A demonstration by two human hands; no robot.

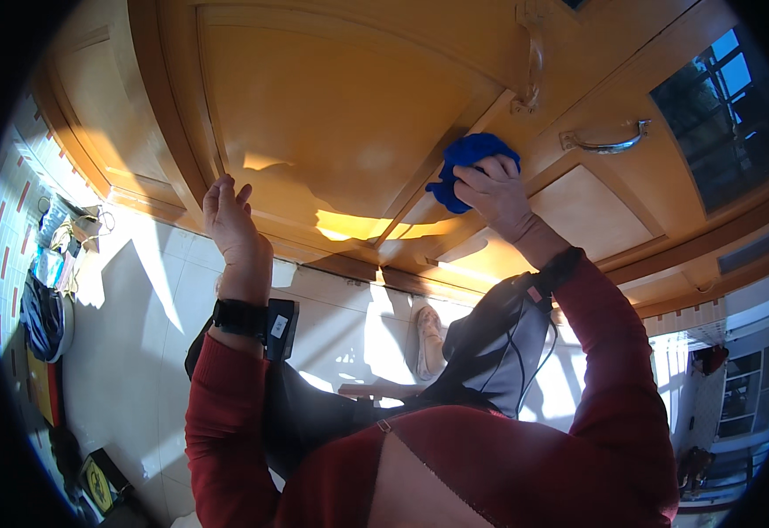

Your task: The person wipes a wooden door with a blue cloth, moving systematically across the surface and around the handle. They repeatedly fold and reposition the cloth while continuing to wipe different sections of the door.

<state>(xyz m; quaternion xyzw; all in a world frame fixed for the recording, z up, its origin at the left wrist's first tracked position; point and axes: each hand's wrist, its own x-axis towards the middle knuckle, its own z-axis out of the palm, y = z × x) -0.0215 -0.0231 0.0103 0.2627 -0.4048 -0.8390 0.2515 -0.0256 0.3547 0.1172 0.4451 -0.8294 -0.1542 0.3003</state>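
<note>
My right hand [495,195] presses a crumpled blue cloth [465,158] against the varnished wooden door [358,119], on the frame strip beside its large panel. Further left, my left hand [231,221] is raised with its fingers bent, its fingertips at the moulding along the panel's left side. Whether those fingers grip the wood or only rest there is hard to tell. Above the cloth, a pull handle [535,63] is fixed to the door. A curved metal handle [605,142] sits on the neighbouring leaf, to the right of my right hand.
A dark glass pane [727,112] is set in the right leaf. Tiled floor [140,356] runs below the door, with strong sunlight patches. Bags and loose items [51,277] lie along the left wall, and a dark box [102,482] stands lower left. Under me is part of a wooden seat [378,389].
</note>
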